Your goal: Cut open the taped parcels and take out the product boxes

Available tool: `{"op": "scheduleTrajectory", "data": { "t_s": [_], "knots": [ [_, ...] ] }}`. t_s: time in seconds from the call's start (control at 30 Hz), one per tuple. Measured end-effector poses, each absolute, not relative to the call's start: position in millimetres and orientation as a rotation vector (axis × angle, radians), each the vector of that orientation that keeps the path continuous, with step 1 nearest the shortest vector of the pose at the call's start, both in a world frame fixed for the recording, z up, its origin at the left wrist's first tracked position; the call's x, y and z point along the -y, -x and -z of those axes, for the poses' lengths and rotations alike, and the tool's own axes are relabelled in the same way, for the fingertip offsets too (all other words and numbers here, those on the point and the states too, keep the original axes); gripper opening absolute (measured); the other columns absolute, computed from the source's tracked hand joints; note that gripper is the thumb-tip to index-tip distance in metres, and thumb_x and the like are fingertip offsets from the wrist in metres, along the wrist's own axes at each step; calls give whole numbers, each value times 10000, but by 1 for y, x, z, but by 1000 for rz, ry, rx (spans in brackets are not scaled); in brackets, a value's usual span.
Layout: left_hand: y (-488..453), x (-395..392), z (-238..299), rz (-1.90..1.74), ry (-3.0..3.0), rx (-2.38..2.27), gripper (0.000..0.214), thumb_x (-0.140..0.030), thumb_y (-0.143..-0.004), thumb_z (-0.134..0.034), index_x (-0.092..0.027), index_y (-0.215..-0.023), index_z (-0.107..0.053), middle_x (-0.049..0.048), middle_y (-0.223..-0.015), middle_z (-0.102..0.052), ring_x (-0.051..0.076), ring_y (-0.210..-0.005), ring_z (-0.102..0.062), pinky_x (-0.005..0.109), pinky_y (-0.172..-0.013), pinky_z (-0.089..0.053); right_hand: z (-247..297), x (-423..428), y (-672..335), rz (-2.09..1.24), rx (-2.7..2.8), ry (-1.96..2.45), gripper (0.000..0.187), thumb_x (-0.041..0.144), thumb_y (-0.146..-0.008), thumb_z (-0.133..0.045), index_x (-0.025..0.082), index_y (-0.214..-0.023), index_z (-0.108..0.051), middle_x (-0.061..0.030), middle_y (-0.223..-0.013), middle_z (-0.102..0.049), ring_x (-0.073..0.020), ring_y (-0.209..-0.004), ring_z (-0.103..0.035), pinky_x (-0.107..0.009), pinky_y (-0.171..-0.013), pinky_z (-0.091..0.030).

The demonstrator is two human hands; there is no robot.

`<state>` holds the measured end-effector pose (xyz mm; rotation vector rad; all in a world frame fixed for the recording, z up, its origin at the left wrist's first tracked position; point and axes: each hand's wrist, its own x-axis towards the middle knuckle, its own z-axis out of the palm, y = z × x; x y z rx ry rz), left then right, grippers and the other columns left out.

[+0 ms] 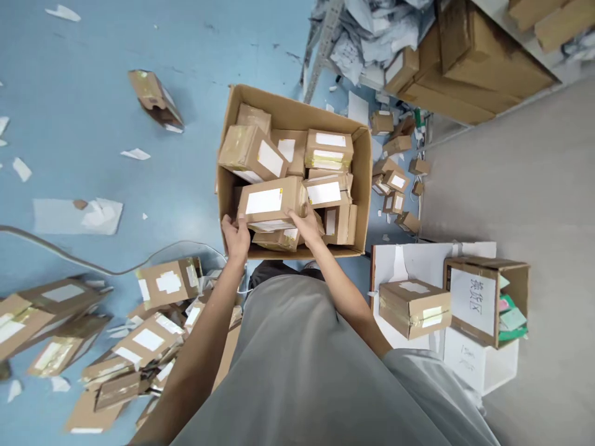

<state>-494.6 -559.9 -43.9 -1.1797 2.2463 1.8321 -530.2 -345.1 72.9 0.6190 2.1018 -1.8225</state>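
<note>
From the head camera, looking straight down, the person's left hand (237,235) and right hand (307,226) were both on a small brown cardboard parcel with a white label (267,204). The parcel sat on top of the heap at the near edge of a large open brown cardboard carton (365,186) on the blue floor (83,124). The left grip was closed round the parcel's left end, thumb over the top edge. The right grip was clamped on the right end with the fingers tucked beneath. The parcel was tipped slightly and rested on its neighbours, which were other small labelled brown parcels (328,148) packed loosely and at odd angles.

I judged the parcel to be stiff-sided and fairly light, since it kept its square shape between two bare hands. The cardboard looked dry enough to hold well. The glossy yellowish tape on such boxes seemed the slippery part, so the plain short ends, where the hands already were, looked the best places to hold. The corners seemed likely to crush if squeezed hard.

A spill of flattened and taped brown parcels (153,334) lay on the floor by the left arm, and a lone one (155,99) lay farther off. On the right, a tape-banded brown box (413,306) sat on a white stand (469,365), beside an open carton with a handwritten paper sign (483,297).
</note>
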Motion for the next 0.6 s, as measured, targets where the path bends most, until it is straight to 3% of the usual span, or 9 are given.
{"op": "scheduleTrajectory", "data": {
  "t_s": [0.2,0.3,0.37,0.47,0.6],
  "knots": [
    [518,460,-14,-1975,540,-2418,660,-763,-1171,-564,-216,-1537,-619,192,-1639,-681,321,-1607,-632,456,-1412,-468,-123,244,433,2155,-1744,-1216,930,736,-820,-921,319,-1613,-669,-110,-1587,-776,-364,-1512,-726,-615,-1243,-634],
    [519,373,-47,-1962,128,-2349,673,-801,-1162,-567,-218,-1490,-640,171,-1579,-701,326,-1563,-651,464,-1405,-475,-130,188,377,2406,-1495,-1512,714,722,-842,-881,328,-1419,-737,-78,-1415,-840,-349,-1361,-799,-594,-1191,-672],
    [509,308,-66,-1899,-128,-2305,732,-805,-1115,-667,-202,-1528,-625,199,-1614,-666,353,-1589,-625,489,-1424,-447,-129,153,339,2575,-1276,-1702,563,710,-878,-848,329,-1278,-742,-54,-1249,-859,-334,-1243,-829,-597,-1167,-687],
    [475,207,-83,-1765,-475,-2268,915,-739,-994,-883,-186,-1650,-566,250,-1780,-504,413,-1745,-448,540,-1496,-315,-124,107,286,2808,-850,-1876,496,736,-934,-788,323,-1198,-715,-36,-1089,-830,-328,-1163,-834,-637,-1170,-689],
    [405,80,-81,-1592,-877,-2076,1231,-558,-837,-1065,-205,-1817,-409,249,-1969,-163,477,-1869,-157,581,-1528,-224,-115,59,231,3078,-203,-1846,628,818,-1018,-619,259,-1292,-690,-115,-1164,-832,-335,-1237,-828,-648,-1205,-672]
  ]
}}
